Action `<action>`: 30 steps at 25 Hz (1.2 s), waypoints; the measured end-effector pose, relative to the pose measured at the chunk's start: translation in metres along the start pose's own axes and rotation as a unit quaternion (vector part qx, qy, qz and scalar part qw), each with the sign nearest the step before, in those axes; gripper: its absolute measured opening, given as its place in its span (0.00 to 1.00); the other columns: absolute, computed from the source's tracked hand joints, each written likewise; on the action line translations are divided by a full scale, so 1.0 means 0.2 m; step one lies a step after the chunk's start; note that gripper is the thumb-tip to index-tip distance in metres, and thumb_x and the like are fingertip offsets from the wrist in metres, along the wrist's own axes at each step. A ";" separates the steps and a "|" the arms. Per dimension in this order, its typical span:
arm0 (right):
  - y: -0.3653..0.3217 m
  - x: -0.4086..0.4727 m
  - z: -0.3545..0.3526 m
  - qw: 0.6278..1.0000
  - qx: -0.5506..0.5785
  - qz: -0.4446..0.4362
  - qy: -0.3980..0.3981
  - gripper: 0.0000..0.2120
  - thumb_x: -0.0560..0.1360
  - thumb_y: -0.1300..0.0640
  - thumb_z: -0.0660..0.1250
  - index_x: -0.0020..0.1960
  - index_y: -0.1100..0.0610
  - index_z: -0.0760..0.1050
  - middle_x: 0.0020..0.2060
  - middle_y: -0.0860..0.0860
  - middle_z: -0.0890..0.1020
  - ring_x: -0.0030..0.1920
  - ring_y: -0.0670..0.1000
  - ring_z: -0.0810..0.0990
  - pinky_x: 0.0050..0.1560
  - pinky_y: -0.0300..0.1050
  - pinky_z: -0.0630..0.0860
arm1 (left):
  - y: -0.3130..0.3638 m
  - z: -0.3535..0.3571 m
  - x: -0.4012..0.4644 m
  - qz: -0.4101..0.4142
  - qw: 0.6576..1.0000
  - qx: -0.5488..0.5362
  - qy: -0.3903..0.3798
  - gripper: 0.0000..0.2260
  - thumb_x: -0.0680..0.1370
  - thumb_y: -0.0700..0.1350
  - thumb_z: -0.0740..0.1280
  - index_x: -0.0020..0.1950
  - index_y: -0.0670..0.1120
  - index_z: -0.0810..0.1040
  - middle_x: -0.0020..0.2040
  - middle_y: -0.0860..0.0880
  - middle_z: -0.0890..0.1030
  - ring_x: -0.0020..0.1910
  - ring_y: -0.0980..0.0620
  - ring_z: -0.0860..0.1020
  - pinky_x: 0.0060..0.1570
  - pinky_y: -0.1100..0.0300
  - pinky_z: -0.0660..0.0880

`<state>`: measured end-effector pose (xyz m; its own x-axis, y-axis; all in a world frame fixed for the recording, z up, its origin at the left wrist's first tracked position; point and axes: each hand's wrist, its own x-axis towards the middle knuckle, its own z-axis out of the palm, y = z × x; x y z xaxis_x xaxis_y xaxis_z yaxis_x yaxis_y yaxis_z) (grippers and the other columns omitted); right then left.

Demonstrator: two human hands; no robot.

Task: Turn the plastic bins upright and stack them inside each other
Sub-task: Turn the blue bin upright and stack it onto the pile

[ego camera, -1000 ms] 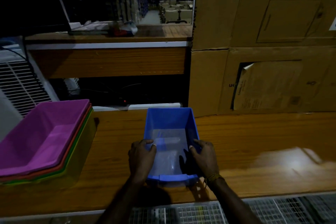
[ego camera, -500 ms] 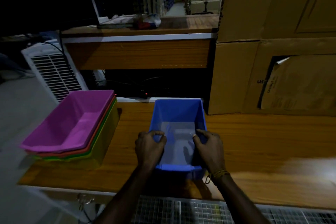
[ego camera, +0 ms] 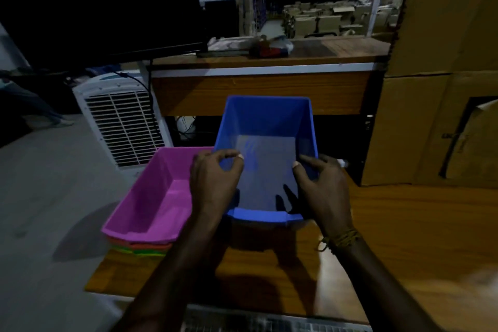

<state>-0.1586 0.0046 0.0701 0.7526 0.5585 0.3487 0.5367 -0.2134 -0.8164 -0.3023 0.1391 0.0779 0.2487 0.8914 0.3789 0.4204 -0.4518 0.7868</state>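
Head view: your left hand [ego camera: 213, 183] and right hand [ego camera: 322, 191] pinch the blue bin [ego camera: 265, 127], now lifted off the counter [ego camera: 404, 224] beside the pink bin [ego camera: 159, 194], hiding its far corner.

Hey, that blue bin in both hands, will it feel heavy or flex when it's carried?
Probably light: the blue bin is empty, thin plastic. Its long walls may flex slightly where the left hand and right hand pinch them. The glossy surface looks somewhat slippery.
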 end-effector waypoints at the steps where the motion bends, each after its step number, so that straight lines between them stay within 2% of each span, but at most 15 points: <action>1: -0.09 0.00 0.05 1.000 0.006 -0.015 0.008 0.20 0.77 0.45 0.65 0.64 0.55 0.77 0.66 0.58 0.72 0.66 0.58 0.72 0.63 0.59 0.75 | -0.01 -0.09 0.06 0.016 1.000 -0.004 0.008 0.17 0.71 0.64 0.63 0.52 0.58 0.83 0.55 0.51 0.81 0.55 0.52 0.79 0.54 0.54 0.78; 3: -0.26 0.00 0.16 0.999 0.017 -0.037 0.017 0.20 0.77 0.45 0.65 0.65 0.54 0.76 0.67 0.57 0.71 0.67 0.58 0.71 0.63 0.61 0.74 | -0.03 -0.27 0.16 0.051 0.998 -0.007 0.030 0.16 0.74 0.59 0.65 0.53 0.53 0.84 0.54 0.49 0.83 0.53 0.54 0.81 0.50 0.64 0.78; 5: -0.40 0.00 0.28 0.998 0.028 -0.048 0.007 0.20 0.77 0.45 0.65 0.65 0.55 0.76 0.66 0.57 0.71 0.67 0.58 0.70 0.65 0.59 0.73 | -0.04 -0.45 0.22 0.066 0.996 -0.008 0.060 0.13 0.76 0.53 0.67 0.52 0.48 0.85 0.52 0.49 0.85 0.51 0.54 0.81 0.49 0.62 0.76; 9: -0.60 0.00 0.52 0.998 0.024 -0.055 -0.014 0.22 0.76 0.44 0.65 0.64 0.56 0.78 0.62 0.59 0.75 0.65 0.58 0.72 0.65 0.56 0.72 | -0.18 -0.69 0.33 0.014 0.996 0.022 0.082 0.12 0.77 0.51 0.66 0.53 0.46 0.85 0.52 0.48 0.85 0.49 0.50 0.81 0.44 0.60 0.71; 12: -0.65 -0.03 0.71 0.998 0.024 -0.045 -0.038 0.25 0.73 0.40 0.63 0.62 0.55 0.79 0.61 0.58 0.77 0.62 0.58 0.75 0.63 0.57 0.75 | -0.30 -0.80 0.35 -0.012 0.996 0.050 0.078 0.12 0.78 0.49 0.66 0.55 0.46 0.85 0.54 0.47 0.85 0.43 0.54 0.77 0.42 0.61 0.67; 16: -0.65 -0.09 0.89 0.998 0.025 -0.021 -0.059 0.33 0.67 0.33 0.57 0.61 0.53 0.80 0.60 0.56 0.80 0.60 0.57 0.77 0.61 0.57 0.77 | -0.43 -0.88 0.37 -0.041 0.995 0.062 0.071 0.11 0.78 0.49 0.66 0.54 0.46 0.84 0.54 0.47 0.84 0.40 0.54 0.74 0.42 0.61 0.66; 19: -0.65 -0.11 0.97 0.997 0.010 -0.006 -0.072 0.33 0.66 0.33 0.56 0.60 0.53 0.80 0.58 0.57 0.81 0.58 0.58 0.78 0.60 0.57 0.77 | -0.51 -0.89 0.37 -0.056 0.994 0.070 0.061 0.10 0.78 0.48 0.67 0.53 0.45 0.84 0.53 0.46 0.84 0.39 0.54 0.73 0.42 0.60 0.66; 25: -0.58 -0.15 1.07 0.993 -0.037 0.028 -0.107 0.33 0.67 0.33 0.56 0.61 0.53 0.79 0.59 0.58 0.80 0.61 0.59 0.76 0.62 0.54 0.75 | -0.67 -0.83 0.38 -0.072 0.995 0.066 0.022 0.10 0.78 0.47 0.67 0.53 0.44 0.84 0.52 0.49 0.84 0.46 0.52 0.78 0.46 0.61 0.69; 28: -0.52 -0.20 1.10 0.988 -0.072 0.037 -0.128 0.25 0.73 0.41 0.62 0.65 0.52 0.77 0.61 0.58 0.77 0.63 0.59 0.71 0.63 0.52 0.71 | -0.75 -0.78 0.36 -0.063 0.995 0.073 0.008 0.09 0.77 0.46 0.68 0.53 0.44 0.84 0.53 0.47 0.85 0.52 0.48 0.81 0.48 0.60 0.71; 30: -0.49 -0.22 1.11 0.986 -0.094 0.031 -0.133 0.23 0.75 0.44 0.63 0.67 0.51 0.75 0.63 0.58 0.74 0.65 0.60 0.69 0.64 0.51 0.69 | -0.79 -0.75 0.36 -0.063 0.995 0.083 0.004 0.09 0.77 0.45 0.68 0.54 0.44 0.84 0.55 0.45 0.85 0.53 0.45 0.81 0.49 0.58 0.73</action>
<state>-0.3300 0.1790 0.0330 0.6726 0.7252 0.1472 0.5729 -0.3845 -0.7238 -0.4815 0.2793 0.0533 0.1770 0.9416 0.2866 0.5864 -0.3348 0.7376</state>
